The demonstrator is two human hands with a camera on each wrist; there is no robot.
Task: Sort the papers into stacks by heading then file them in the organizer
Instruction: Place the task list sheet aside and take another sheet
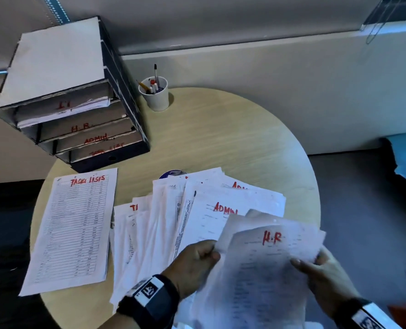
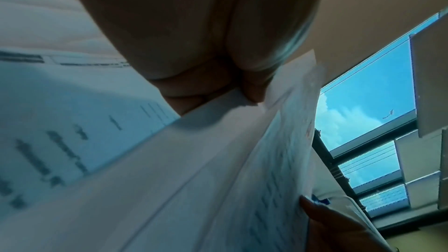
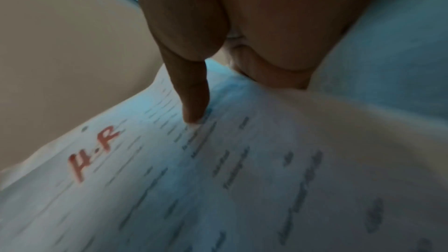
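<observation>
Right wrist cam is basically all hand and paper. The right hand (image 3: pixel 242 26) fills the top middle of the frame, with one long finger (image 3: pixel 194 91) reaching down toward the center and its tip pressed on the printed sheet (image 3: pixel 218 189). Lower in the palm area, more fingers curl at the sheet's upper edge, right of center. The sheet sprawls across the whole bottom half, tilted, with blurry rows of dark print. Over on the left there's a red handwritten "H.R" heading (image 3: pixel 93 153). A plain beige surface (image 3: pixel 60 45) takes up the upper left, and a sliver of bright blue shows at the very top edge.
</observation>
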